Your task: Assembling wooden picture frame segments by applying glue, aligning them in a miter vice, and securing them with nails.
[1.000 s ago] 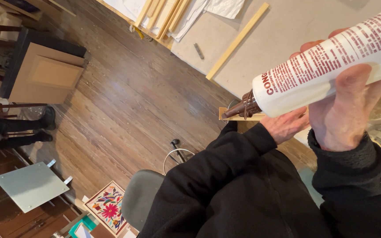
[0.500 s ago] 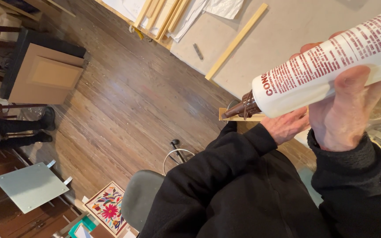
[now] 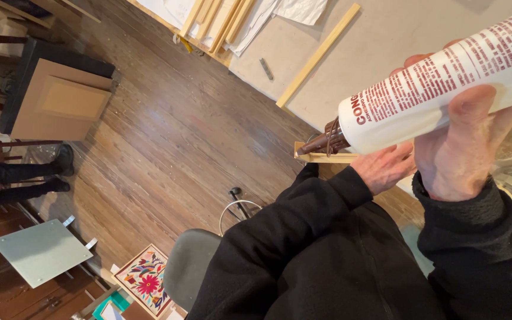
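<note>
Here the right hand [image 3: 463, 148] grips a white glue bottle [image 3: 445, 89] with red print, thumb pressed across its near side and fingertips [image 3: 413, 60] curled over the far side. The bottle lies tilted, its brown nozzle [image 3: 321, 144] pointing down-left onto the end of a short wood strip [image 3: 321, 157]. The left hand [image 3: 383, 169] rests on that strip just below the nozzle, fingers held together and flat; whether they pinch the strip cannot be told. Both arms wear black sleeves. A long wood batten [image 3: 318, 56] lies on the pale board [image 3: 386, 35] beyond, well apart from the bottle.
</note>
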